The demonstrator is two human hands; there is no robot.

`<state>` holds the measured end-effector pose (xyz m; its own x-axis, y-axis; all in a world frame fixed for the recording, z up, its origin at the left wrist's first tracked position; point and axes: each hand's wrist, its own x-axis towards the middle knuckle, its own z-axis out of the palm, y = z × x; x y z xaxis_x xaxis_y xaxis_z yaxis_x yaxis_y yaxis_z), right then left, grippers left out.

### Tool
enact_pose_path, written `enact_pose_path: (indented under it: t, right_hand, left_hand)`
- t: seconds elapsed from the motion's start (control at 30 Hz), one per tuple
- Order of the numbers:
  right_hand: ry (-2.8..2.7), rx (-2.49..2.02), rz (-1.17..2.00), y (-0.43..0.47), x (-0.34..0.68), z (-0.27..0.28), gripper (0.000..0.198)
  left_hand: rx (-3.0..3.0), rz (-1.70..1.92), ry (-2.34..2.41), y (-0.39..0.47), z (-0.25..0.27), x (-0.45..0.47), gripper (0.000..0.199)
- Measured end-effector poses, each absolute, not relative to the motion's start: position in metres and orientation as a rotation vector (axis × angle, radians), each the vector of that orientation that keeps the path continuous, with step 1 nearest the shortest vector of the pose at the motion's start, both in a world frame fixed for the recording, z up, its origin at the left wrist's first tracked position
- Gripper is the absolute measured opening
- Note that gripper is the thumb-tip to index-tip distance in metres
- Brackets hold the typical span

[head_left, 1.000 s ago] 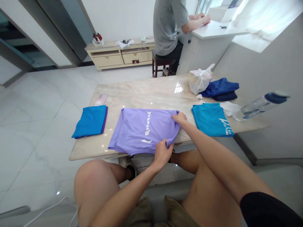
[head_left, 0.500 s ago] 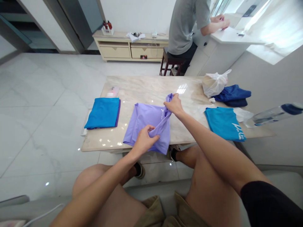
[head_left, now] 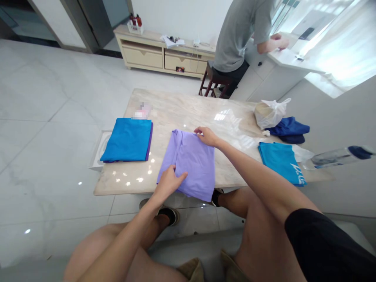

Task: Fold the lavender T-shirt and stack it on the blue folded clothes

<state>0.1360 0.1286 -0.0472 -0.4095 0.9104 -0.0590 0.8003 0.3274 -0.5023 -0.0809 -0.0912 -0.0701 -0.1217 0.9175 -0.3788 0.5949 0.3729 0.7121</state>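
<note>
A lavender shirt (head_left: 196,166) lies folded on the marble-topped table, its lower edge hanging a little over the front. At its left side, near the front, my left hand (head_left: 170,182) rests on the cloth with thumb and fingers apart. My right hand (head_left: 208,137) is open over the shirt's far edge, fingers stretched out to the left. Left of the shirt, a folded blue garment (head_left: 129,139) lies on a purple one (head_left: 150,143). To the right is a folded teal garment (head_left: 277,160) with white lettering.
A clear bottle with a dark blue lid (head_left: 337,156) stands at the table's (head_left: 182,105) right end. Behind it are a white plastic bag (head_left: 272,113) and dark blue cloth (head_left: 289,129). A white box (head_left: 98,154) sits by the left edge. A person (head_left: 239,39) sits on a stool beyond.
The part of the lavender shirt that both hands held raised is now folded leftward and lies flat, its white print covered. My right hand has let go; both hands have shifted slightly left.
</note>
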Motion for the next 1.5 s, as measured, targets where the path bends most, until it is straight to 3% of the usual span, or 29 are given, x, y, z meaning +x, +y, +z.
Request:
enact_pose_path:
  t: [0.07,0.2,0.33,0.5,0.7,0.9,1.1,1.37,1.5]
  right_hand:
    - [-2.399,-1.507,0.676,0.136,0.127,-0.056,0.037]
    - [-2.434,-1.557,0.636,0.147,0.11,-0.068,0.034]
    - [-2.443,-1.58,0.617,0.147,0.109,-0.074,0.017]
    - [-2.291,-1.485,0.717,0.141,0.114,-0.071,0.014]
    - [-2.137,-1.192,0.854,0.147,0.088,-0.065,0.013]
    - [-2.25,-1.407,0.887,0.162,0.072,-0.071,0.032]
    - [-2.153,-1.283,1.033,0.17,0.076,-0.077,0.015]
    - [-2.203,-1.488,0.599,0.179,0.11,-0.068,0.02]
    - [-2.24,-1.671,0.416,0.145,0.159,-0.049,0.029]
  left_hand:
    - [1.406,0.449,1.861,-0.092,-0.069,-0.077,0.049]
    - [1.442,0.36,1.791,-0.094,-0.065,-0.078,0.022]
    - [1.403,0.367,1.765,-0.093,-0.059,-0.077,0.023]
    - [1.402,0.474,1.768,-0.095,-0.048,-0.066,0.013]
    - [1.275,0.751,1.644,-0.108,-0.037,-0.088,0.024]
    - [1.264,0.532,1.868,-0.108,-0.05,-0.124,0.016]
    - [1.437,0.368,1.927,-0.102,-0.047,-0.132,0.025]
    - [1.569,-0.193,2.288,-0.096,-0.028,-0.147,0.04]
    - [1.88,0.054,2.234,-0.084,-0.027,-0.132,0.036]
